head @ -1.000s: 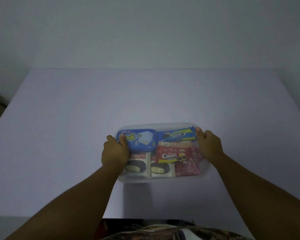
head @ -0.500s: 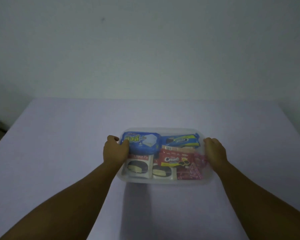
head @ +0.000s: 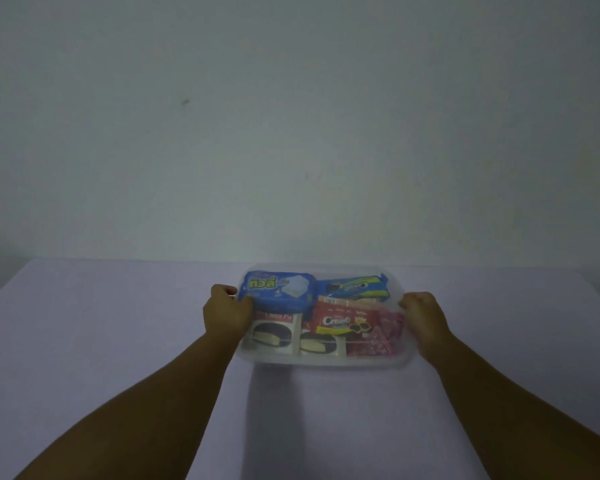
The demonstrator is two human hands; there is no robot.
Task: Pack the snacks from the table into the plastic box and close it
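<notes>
My left hand (head: 226,315) and right hand (head: 425,318) grip the short ends of the clear plastic box (head: 326,362), fingers curled over its rim. Box sits mid-table (head: 101,341), packed with snacks (head: 340,322). Lid looks on, hard to confirm in dim light.

We see a clear plastic box (head: 326,360) on the pale tabletop (head: 118,341), its near edge facing us, packed full with snacks. At the back left lies a blue wafer pack (head: 278,289), with a blue cookie pack (head: 357,288) beside it on the right. In front sit two Choco Pie packs (head: 274,332), a red Creamo pack (head: 343,322) and a pink packet (head: 383,336) at the right.
</notes>
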